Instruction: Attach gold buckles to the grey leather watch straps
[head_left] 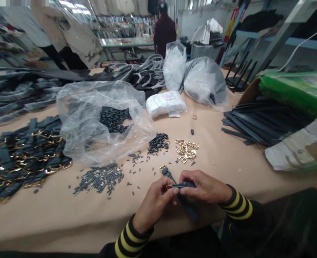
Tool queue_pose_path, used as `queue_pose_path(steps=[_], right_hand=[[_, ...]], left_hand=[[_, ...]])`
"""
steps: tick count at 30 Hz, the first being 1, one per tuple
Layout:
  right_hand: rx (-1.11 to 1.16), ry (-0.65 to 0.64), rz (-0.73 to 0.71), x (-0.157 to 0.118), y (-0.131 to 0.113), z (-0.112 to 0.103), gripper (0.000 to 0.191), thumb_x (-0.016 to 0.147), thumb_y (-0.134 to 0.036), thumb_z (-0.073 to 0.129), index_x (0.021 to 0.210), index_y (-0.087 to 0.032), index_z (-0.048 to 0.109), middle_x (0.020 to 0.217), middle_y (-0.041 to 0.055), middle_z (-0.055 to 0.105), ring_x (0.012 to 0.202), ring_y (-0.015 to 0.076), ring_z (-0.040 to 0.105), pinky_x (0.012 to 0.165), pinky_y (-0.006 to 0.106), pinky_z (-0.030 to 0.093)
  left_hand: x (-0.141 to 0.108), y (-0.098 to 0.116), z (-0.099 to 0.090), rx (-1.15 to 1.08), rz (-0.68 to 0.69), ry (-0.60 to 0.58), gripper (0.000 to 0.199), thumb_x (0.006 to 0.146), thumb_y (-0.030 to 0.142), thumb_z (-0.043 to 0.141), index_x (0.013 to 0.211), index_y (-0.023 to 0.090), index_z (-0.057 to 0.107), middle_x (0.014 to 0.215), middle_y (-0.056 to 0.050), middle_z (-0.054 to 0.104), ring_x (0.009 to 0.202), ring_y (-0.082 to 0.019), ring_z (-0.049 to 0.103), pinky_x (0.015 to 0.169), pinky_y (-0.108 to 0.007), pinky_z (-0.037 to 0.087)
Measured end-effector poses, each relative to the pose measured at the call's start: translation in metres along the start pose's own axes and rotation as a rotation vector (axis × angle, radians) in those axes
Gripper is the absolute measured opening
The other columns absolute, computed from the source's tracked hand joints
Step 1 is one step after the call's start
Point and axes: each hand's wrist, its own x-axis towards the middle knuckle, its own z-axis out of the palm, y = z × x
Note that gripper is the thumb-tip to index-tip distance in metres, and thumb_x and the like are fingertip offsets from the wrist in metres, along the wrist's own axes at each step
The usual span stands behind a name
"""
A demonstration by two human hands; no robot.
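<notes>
Near the table's front edge, my left hand pinches the gold-buckle end of a dark strap. My right hand grips the same strap a little further along, its fingertips close to the left ones. Under my hands lies another dark buckle strap, its gold buckle pointing away from me. Just beyond are a small heap of gold buckles and a pile of dark strap loops. Many tiny dark pieces are scattered to the left.
Finished-looking buckle straps are heaped at the left. A clear plastic bag holds more loops. Plain dark strips spill from a box at the right. White-filled bags stand behind; a person is further back.
</notes>
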Motion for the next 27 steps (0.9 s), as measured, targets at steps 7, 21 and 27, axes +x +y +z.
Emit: queue_pose_path(steps=[7, 21, 27], right_hand=[[0.344, -0.345, -0.042, 0.025, 0.015, -0.024, 0.024, 0.079, -0.035, 0.054, 0.088, -0.012, 0.056, 0.07, -0.0002, 0.056, 0.055, 0.0079, 0.049, 0.053, 0.02, 0.04], [-0.629, 0.42, 0.11, 0.13, 0.012, -0.026, 0.008, 0.076, -0.016, 0.053, 0.075, -0.014, 0.06, 0.073, 0.0088, 0.064, 0.072, 0.0193, 0.058, 0.067, 0.028, 0.039], [-0.399, 0.297, 0.002, 0.064, -0.008, -0.031, 0.016, 0.075, -0.011, 0.051, 0.086, -0.013, 0.062, 0.075, 0.0029, 0.065, 0.067, 0.0119, 0.057, 0.064, 0.022, 0.042]], left_hand=[[0.006, -0.004, -0.012, -0.318, -0.073, -0.13, 0.02, 0.078, 0.033, 0.058, 0.077, 0.014, 0.051, 0.063, -0.003, 0.063, 0.053, -0.01, 0.058, 0.05, -0.019, 0.045], [0.017, -0.017, -0.007, -0.354, -0.079, 0.18, 0.02, 0.075, 0.029, 0.061, 0.071, 0.013, 0.05, 0.056, 0.0, 0.063, 0.04, -0.006, 0.054, 0.039, -0.014, 0.04], [0.017, -0.019, -0.005, -0.338, -0.021, 0.201, 0.021, 0.075, 0.031, 0.06, 0.071, 0.014, 0.05, 0.056, 0.003, 0.06, 0.037, -0.004, 0.048, 0.037, -0.014, 0.034]])
